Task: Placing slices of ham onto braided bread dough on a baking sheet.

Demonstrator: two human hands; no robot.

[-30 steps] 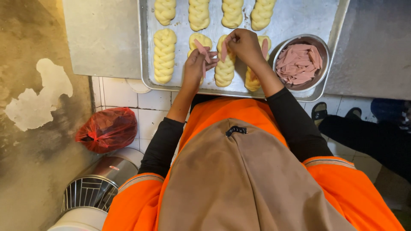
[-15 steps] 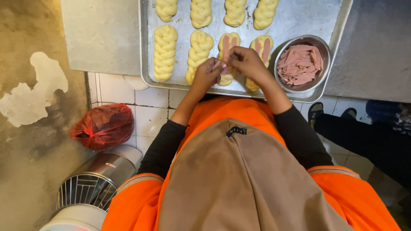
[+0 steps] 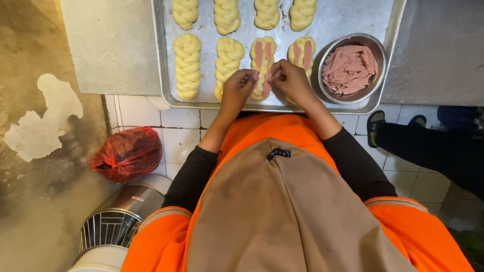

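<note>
A metal baking tray (image 3: 166,75) holds two rows of braided raw dough loaves. The two right-hand loaves of the near row, the third braid (image 3: 262,55) and the fourth braid (image 3: 301,50), each carry pink meat strips on top. My left hand (image 3: 241,86) and my right hand (image 3: 291,80) meet at the near end of the third braid. Their fingertips pinch a thin pink meat strip (image 3: 265,78) between them. A round steel bowl (image 3: 377,50), full of several more pink strips, stands on the tray's right corner beside my right hand.
The tray lies on a grey table (image 3: 111,45) above a white tiled floor. A red plastic bag (image 3: 128,153) and a metal wire-fronted appliance (image 3: 116,226) sit at lower left. Another person's dark-trousered legs (image 3: 428,146) and sandalled feet are at the right.
My hands have drawn back from the far part of the near row to its near end and come together. Pink strips now show uncovered on the third and fourth braids.
</note>
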